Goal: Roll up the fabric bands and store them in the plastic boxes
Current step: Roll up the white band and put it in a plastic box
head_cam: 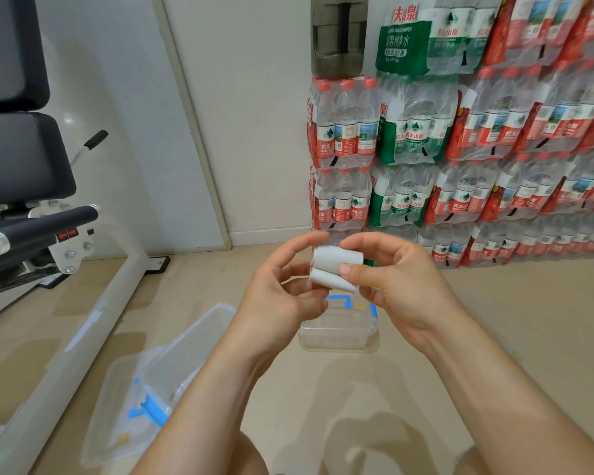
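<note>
Both hands hold 1 white fabric band (335, 269) in the air above the floor (323, 399): the left hand (282, 289) has its grip clamped on the band's left edge, and the right hand (391, 272) pinches the right edge, thumb on the front. Directly below sits a closed clear plastic box (336, 332) with blue latches, while an open box (175, 365) lies on its lid at lower left. Bare floor stretches between the boxes, bounded by stacked water bottle packs (460, 138) on the right and a white exercise machine (59, 303) on the left.
</note>
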Tool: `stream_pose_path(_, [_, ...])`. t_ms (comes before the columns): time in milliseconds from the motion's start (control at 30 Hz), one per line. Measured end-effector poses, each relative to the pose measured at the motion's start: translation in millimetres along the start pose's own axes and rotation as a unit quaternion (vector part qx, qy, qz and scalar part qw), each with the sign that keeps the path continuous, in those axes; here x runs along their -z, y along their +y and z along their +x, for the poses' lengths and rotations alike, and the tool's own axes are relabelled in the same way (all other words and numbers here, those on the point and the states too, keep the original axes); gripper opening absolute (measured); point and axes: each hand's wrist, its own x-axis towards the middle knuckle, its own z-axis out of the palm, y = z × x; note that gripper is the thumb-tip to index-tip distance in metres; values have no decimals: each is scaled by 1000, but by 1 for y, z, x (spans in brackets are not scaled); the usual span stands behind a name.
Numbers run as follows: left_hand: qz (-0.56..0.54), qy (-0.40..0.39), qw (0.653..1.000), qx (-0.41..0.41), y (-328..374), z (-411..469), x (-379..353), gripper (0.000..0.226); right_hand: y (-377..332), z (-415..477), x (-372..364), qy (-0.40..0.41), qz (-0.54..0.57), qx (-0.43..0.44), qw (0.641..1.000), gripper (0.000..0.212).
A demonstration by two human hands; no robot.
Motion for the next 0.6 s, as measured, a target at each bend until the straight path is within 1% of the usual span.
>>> stream_pose_path(167, [62,14,997,-41,1,0,-4,57,-2,-1,1,-15,20,-27,999,24])
stream_pose_path(300, [95,28,994,-46,0,1,-4,35,-1,0,2,-20,18,-56,998,23])
stream_pose_path(367, [105,41,993,-41,0,1,-6,30,0,0,2,-21,18,-62,998,23])
stream_pose_path(467, [90,63,994,-27,0,1,-9,25,0,1,4,-32,23,-59,997,21])
stream_pose_path(533, [65,80,995,-13,1,1,-10,24,1,1,5,-58,32,-45,997,14])
stream_pose_path(567, [50,87,995,-6,2,1,-9,23,1,0,5,-73,29,-32,996,15])
stream_pose_path(600, [35,92,995,3,3,1,-9,21,3,-1,3,-79,7,-12,997,20])
